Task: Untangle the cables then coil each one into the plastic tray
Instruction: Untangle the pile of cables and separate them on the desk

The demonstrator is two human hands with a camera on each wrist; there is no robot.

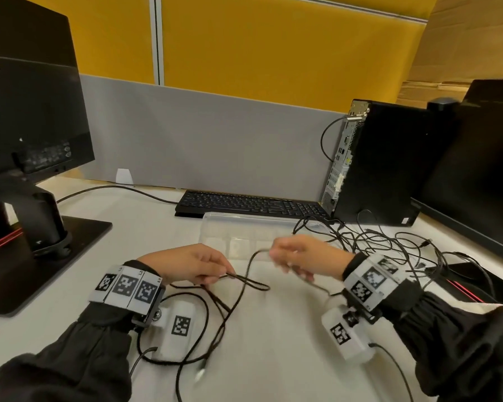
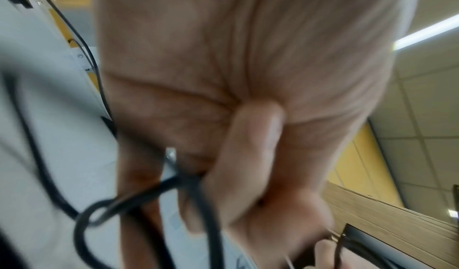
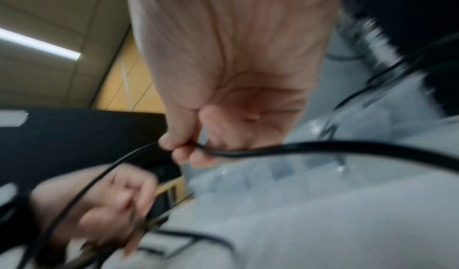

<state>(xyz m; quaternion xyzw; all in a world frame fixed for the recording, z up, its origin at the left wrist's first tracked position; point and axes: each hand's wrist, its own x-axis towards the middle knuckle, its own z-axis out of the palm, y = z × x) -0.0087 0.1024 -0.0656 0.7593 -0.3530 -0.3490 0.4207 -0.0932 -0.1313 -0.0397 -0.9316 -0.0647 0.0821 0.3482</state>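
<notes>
On the white desk (image 1: 273,329), your left hand (image 1: 186,264) pinches folded strands of a thin black cable (image 1: 244,281); your right hand (image 1: 299,258) pinches its run just beside. It looks light and limp: grip near loops. Beyond waits the plastic tray (image 1: 244,227), tangle (image 1: 389,242) right.
</notes>
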